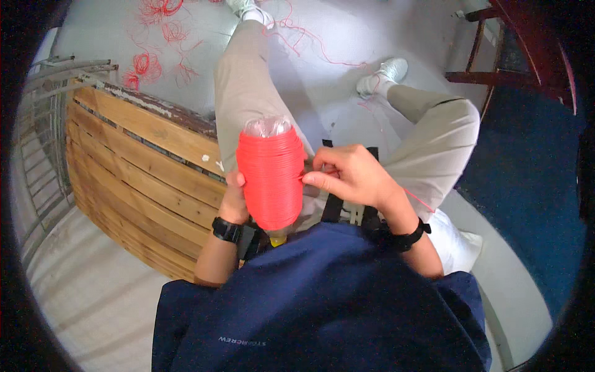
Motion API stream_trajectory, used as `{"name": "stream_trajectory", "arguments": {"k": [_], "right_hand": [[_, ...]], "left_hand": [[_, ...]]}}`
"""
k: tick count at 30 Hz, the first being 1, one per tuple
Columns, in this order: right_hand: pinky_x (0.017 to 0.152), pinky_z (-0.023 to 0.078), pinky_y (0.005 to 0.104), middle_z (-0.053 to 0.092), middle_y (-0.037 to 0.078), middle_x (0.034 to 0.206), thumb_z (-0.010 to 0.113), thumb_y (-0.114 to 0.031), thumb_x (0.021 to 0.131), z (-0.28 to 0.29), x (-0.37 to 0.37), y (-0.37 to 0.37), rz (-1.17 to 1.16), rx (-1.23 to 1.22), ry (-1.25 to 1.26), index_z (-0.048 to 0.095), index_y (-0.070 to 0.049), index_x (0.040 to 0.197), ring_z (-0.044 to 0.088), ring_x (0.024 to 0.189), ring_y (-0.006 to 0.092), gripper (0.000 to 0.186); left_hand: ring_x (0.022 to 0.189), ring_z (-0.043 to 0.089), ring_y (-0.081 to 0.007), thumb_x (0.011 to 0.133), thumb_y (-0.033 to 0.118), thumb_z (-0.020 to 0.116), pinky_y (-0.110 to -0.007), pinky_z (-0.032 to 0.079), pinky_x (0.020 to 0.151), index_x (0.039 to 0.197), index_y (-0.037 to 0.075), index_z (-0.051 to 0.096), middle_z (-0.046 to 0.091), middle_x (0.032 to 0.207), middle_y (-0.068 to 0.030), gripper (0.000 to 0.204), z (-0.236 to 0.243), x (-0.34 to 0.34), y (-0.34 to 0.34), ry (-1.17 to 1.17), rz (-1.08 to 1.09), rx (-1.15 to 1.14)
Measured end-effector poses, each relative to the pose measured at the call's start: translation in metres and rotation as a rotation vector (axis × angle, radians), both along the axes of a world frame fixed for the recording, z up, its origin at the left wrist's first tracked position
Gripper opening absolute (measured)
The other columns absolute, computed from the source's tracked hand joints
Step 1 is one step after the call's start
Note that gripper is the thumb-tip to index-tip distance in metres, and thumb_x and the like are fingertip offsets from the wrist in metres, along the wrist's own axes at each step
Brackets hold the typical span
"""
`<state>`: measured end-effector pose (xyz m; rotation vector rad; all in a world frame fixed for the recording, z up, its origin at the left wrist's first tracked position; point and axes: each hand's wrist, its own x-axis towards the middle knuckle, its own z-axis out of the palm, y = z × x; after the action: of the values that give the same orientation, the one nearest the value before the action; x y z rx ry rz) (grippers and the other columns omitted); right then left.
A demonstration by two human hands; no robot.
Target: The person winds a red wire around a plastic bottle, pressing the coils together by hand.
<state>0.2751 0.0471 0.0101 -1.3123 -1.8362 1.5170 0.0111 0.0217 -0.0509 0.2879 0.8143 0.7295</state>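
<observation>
One bottle: I view a clear plastic bottle [268,127] held above the lap, its bare end pointing away from the body; a yellow piece [277,241], perhaps its cap, sits toward the navy shirt [322,291].
Red wrap: close turns of red cord [271,180] cover most of the bottle's length.
Left grip: the left hand [233,201] holds the bottle's left side, thumb against the wrap; I cannot see its other fingers.
Right grip: the right hand [358,177] is narrowed to a pinch of thumb and forefinger on the cord, just beside the wrap's right edge.
Loose strand: a red strand [420,201] crosses the right wrist toward the trousers [427,149]; I take it to be the tail of the pinched cord.
Step in hand: I judge it to be winding; one view does not settle whether cord goes on or comes off.
Next move: I would call for a steady left grip and a taut strand, led close to the neighbouring turn; slack could let turns ride over one another.
Floor supply: red tangles [147,64] lie beyond the wooden slats [142,152]; another line reaches the right shoe [392,70], a possible snag.
</observation>
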Motion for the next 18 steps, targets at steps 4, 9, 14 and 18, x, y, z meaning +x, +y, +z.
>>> {"name": "stream_trajectory", "arguments": {"k": [4,9,14,18], "right_hand": [[0.053,0.046,0.0399,0.061,0.014,0.063,0.066,-0.048,0.087,-0.004,-0.001,0.016,0.018,0.005,-0.008,0.060,-0.006,0.079,0.061,0.057,0.0319,0.043],[0.052,0.044,0.0331,0.058,0.012,0.062,0.073,-0.036,0.084,0.002,0.003,0.033,0.029,0.012,-0.046,0.062,-0.003,0.083,0.057,0.054,0.0228,0.034],[0.052,0.044,0.0331,0.057,0.012,0.061,0.073,-0.037,0.084,-0.006,0.002,0.028,-0.016,-0.024,0.008,0.062,-0.003,0.084,0.057,0.053,0.0228,0.036],[0.053,0.045,0.0340,0.060,0.013,0.063,0.072,-0.041,0.084,-0.002,0.006,0.020,-0.046,-0.002,-0.043,0.063,-0.003,0.084,0.060,0.055,0.0248,0.038]], "left_hand": [[0.110,0.063,-0.0278,0.069,0.065,0.071,-0.040,0.052,0.095,0.132,-0.004,0.049,0.061,0.126,-0.0178,0.096,0.004,0.005,0.009,-0.074,0.011,-0.007],[0.109,0.064,-0.0292,0.071,0.063,0.066,-0.040,0.052,0.096,0.132,-0.004,0.049,0.061,0.126,-0.0186,0.092,0.003,0.010,0.014,-0.064,0.028,0.015],[0.108,0.064,-0.0288,0.072,0.063,0.065,-0.040,0.052,0.096,0.132,-0.003,0.049,0.061,0.125,-0.0179,0.091,0.005,0.012,0.014,-0.047,0.015,-0.037],[0.110,0.062,-0.0283,0.071,0.068,0.063,-0.040,0.051,0.096,0.134,-0.002,0.047,0.059,0.127,-0.0176,0.096,-0.003,0.006,0.004,0.015,0.003,-0.038]]}}
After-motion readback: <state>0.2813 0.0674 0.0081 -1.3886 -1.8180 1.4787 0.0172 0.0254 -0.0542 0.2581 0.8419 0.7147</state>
